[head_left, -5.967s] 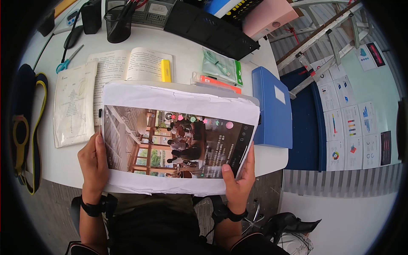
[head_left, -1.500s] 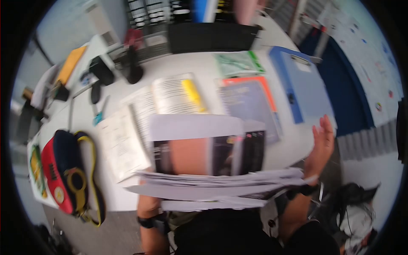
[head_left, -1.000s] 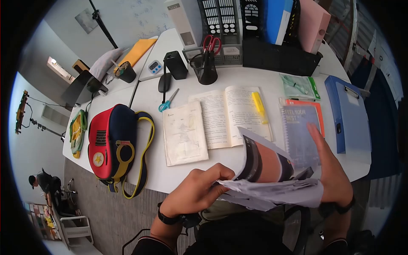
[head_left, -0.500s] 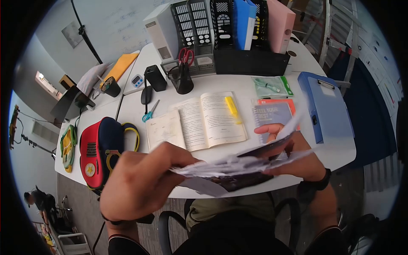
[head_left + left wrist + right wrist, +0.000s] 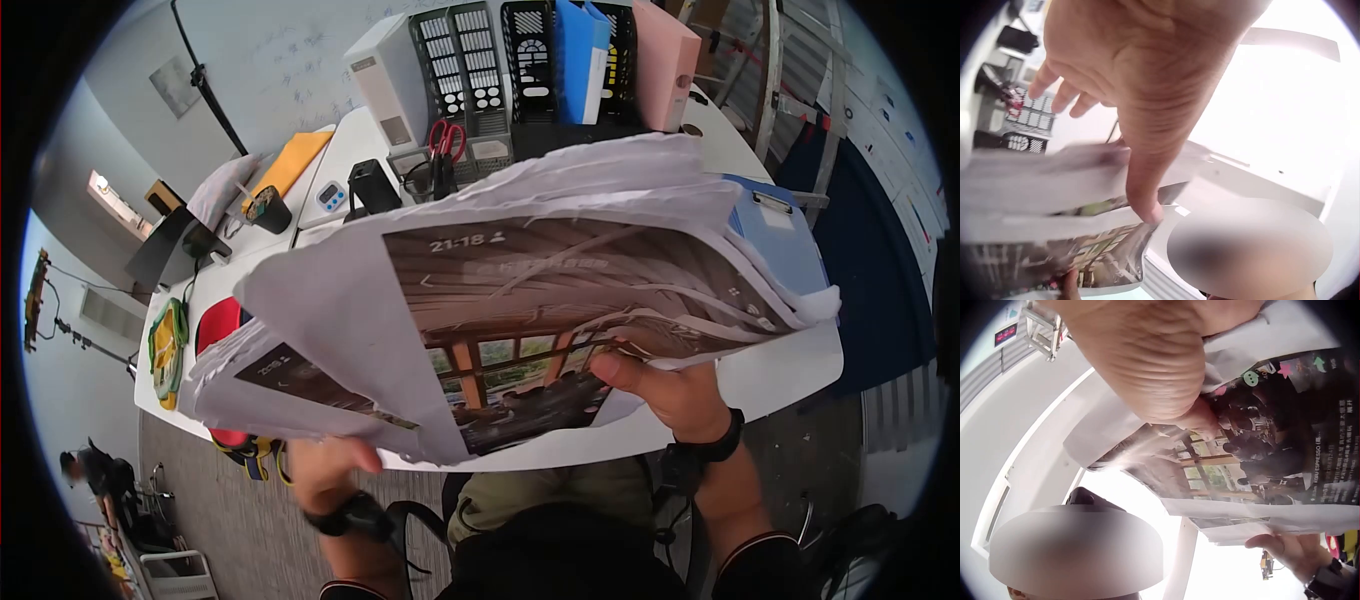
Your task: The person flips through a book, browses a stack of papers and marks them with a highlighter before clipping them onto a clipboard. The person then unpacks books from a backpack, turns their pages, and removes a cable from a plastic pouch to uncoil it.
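Observation:
A thick stack of printed paper sheets [image 5: 330,290], with crinkled, uneven edges, bends in front of me over the desk. Its top sheet shows a screenshot-like photo of a room with windows. My right hand [image 5: 680,395] grips the stack at its lower right, thumb pressed on the printed face and the other fingers hidden behind. In the right wrist view that thumb [image 5: 1200,422] lies across the photo. At the lower left edge, my left hand [image 5: 330,472] is spread; in the left wrist view its fingers extend loosely, and the thumb [image 5: 1145,203] overlaps the sheets' edge.
Behind the stack stand file racks [image 5: 455,70], a blue binder [image 5: 580,65], a pink binder [image 5: 665,65] and a pen holder with red scissors [image 5: 447,140]. A blue clipboard case [image 5: 780,225] lies right. A red bag [image 5: 220,322] is partly covered at left.
The stack has been lifted from the lap side and turned up, fanning toward me with its photo showing. My left hand has loosened from its edge and dropped; my right thumb now presses the front.

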A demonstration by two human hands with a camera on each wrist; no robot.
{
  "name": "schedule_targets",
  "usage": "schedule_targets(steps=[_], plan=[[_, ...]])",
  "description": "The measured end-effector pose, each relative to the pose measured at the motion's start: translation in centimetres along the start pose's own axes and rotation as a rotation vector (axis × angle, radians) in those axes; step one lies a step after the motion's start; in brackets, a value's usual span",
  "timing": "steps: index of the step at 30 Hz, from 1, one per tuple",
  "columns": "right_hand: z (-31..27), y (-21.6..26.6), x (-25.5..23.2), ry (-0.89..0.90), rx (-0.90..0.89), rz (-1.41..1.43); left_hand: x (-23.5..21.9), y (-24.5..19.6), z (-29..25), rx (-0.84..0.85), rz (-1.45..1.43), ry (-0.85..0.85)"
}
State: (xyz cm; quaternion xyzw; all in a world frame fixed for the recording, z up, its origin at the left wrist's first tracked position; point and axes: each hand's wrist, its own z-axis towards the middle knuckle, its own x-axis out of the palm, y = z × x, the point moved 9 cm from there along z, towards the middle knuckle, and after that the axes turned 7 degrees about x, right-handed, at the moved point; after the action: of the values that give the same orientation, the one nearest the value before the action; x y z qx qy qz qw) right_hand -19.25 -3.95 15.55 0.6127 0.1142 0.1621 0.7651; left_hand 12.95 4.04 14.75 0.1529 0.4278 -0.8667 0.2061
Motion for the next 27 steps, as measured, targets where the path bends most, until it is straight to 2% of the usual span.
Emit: schedule_targets(steps=[1,2,3,4,5,6,7,8,9,10,11,12,13,14,15,16,17,18,19,20,21,22,23,25,26,27], plan=[[0.3,-0.4,0.5,0.030,0.046,0.019,1.3,1.1,-2.0,0.160,0.354,0.293],[0.6,-0.7,1.5,0.109,0.133,0.051,2.4,-0.3,-1.3,0.153,0.355,0.294],[0.9,-0.9,2.1,0.110,0.141,0.055,3.5,-0.6,-0.3,-0.094,-0.056,0.150],[1.1,-0.5,2.7,0.119,0.075,0.031,4.3,0.1,-0.1,-0.343,-0.463,-0.005],[1.1,-0.1,3.2,0.126,0.013,0.008,4.1,0.3,0.0,-0.360,-0.461,-0.003],[1.1,-0.8,3.5,0.208,0.053,-0.155,3.9,0.8,-0.2,-0.411,-0.339,0.027],[1.0,-1.1,3.3,0.209,0.071,-0.148,3.8,1.4,-0.3,-0.459,-0.219,0.059],[0.9,-1.3,3.3,0.231,0.063,-0.169,4.1,1.3,0.1,-0.485,-0.304,0.000],[0.9,-1.4,3.2,0.250,0.055,-0.191,4.1,2.3,-0.3,-0.498,-0.309,0.007],[0.7,-0.4,3.2,0.286,-0.071,-0.210,4.5,3.4,-0.9,-0.459,-0.425,0.039],[0.8,-1.2,3.0,0.256,0.053,0.008,5.0,3.7,-1.3,-0.423,-0.544,0.067],[0.7,-2.8,2.8,0.207,0.242,0.266,6.4,2.0,0.6,-0.445,-0.655,0.061],[0.7,-4.5,2.8,0.147,0.410,0.519,6.7,2.3,1.5,-0.226,-0.579,0.021],[0.9,-4.1,3.2,0.182,0.280,0.361,8.0,2.4,1.8,-0.285,-0.531,0.102],[0.5,-4.7,3.1,0.147,0.333,0.283,9.0,2.3,1.3,-0.367,-0.481,0.186],[0.7,-3.3,3.0,0.161,0.205,0.009,9.6,1.4,1.7,-0.272,-0.454,0.246],[0.8,-2.1,3.3,0.169,0.078,-0.257,7.7,1.2,1.2,-0.252,-0.277,0.060],[1.1,0.0,3.7,0.135,-0.220,-0.459,7.4,1.6,1.2,-0.315,-0.320,0.009],[0.8,0.0,4.0,0.126,-0.209,-0.453,7.3,1.6,1.2,-0.382,-0.361,-0.037],[0.9,-0.2,3.4,0.066,-0.104,-0.283,7.9,1.6,1.1,-0.383,-0.361,-0.025],[1.1,-0.4,2.7,0.007,-0.006,-0.114,7.4,1.9,1.0,-0.370,-0.312,-0.140],[1.4,-0.7,2.5,0.037,0.065,-0.090,6.9,2.2,0.9,-0.352,-0.262,-0.257],[1.3,-1.3,2.0,0.029,0.057,-0.087,7.5,2.7,0.7,-0.343,-0.260,-0.250],[0.7,-4.4,0.3,-0.043,0.139,0.121,7.0,4.1,0.1,-0.258,-0.297,-0.430],[0.6,-5.4,0.1,-0.011,0.216,0.184,6.8,4.9,-0.4,-0.297,-0.321,-0.560],[0.5,-5.6,-0.4,-0.024,0.225,0.201,6.6,4.8,-0.4,-0.306,-0.312,-0.541]])
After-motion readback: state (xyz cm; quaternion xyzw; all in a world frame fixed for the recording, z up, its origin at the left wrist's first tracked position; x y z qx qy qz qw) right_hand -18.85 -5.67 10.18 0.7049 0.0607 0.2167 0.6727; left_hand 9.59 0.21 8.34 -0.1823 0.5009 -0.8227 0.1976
